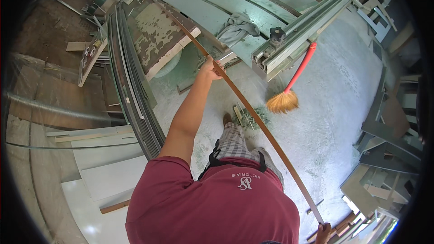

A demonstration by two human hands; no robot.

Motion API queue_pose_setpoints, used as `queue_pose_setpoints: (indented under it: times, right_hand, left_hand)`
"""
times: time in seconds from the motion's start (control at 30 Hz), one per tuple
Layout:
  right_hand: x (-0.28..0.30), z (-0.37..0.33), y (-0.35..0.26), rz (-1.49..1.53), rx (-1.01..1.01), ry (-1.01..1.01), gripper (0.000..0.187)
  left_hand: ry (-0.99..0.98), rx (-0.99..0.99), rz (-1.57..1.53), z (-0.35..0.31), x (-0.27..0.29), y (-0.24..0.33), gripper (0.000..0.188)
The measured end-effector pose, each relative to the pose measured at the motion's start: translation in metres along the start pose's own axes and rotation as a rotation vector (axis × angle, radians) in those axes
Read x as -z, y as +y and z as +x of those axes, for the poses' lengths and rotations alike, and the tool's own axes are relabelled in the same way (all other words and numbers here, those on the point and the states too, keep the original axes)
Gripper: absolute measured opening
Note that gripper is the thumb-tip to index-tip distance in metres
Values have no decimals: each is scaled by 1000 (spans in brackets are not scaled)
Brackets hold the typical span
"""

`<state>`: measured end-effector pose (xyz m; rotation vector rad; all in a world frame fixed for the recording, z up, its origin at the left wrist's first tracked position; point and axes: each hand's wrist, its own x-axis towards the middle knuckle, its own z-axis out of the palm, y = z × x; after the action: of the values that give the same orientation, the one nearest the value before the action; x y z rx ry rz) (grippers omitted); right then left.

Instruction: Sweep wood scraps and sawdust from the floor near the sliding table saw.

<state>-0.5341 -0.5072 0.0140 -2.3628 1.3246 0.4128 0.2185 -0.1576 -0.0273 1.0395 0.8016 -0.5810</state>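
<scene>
A long, thin brown strip, which looks like wood edging, runs slantwise across the view in front of my body. My left hand is closed around it, well out in front of me. Beyond that hand the strip reaches over a worn, paint-flaked board beside the machine table. At the lower right, my right hand grips the near end; only part of this hand shows. Under the strip, a small heap of shavings and scraps lies on the floor near my foot.
A sliding saw table with a metal rail fills the far side, a grey cloth on it. Against the rail leans a red-handled broom. Long dark strips lie left; board offcuts pile up right.
</scene>
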Motion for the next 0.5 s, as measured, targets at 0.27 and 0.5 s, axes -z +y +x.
queue_pose_setpoints:
  times: [0.27, 0.5]
  right_hand:
    - [-6, -9, -57, 15, 54, 195, 23]
    - [4, 7, -172, 26, 129, 175, 22]
  left_hand:
    - [90, -118, 446, 70, 10, 62, 53]
    - [-41, -273, 507, 56, 36, 211, 51]
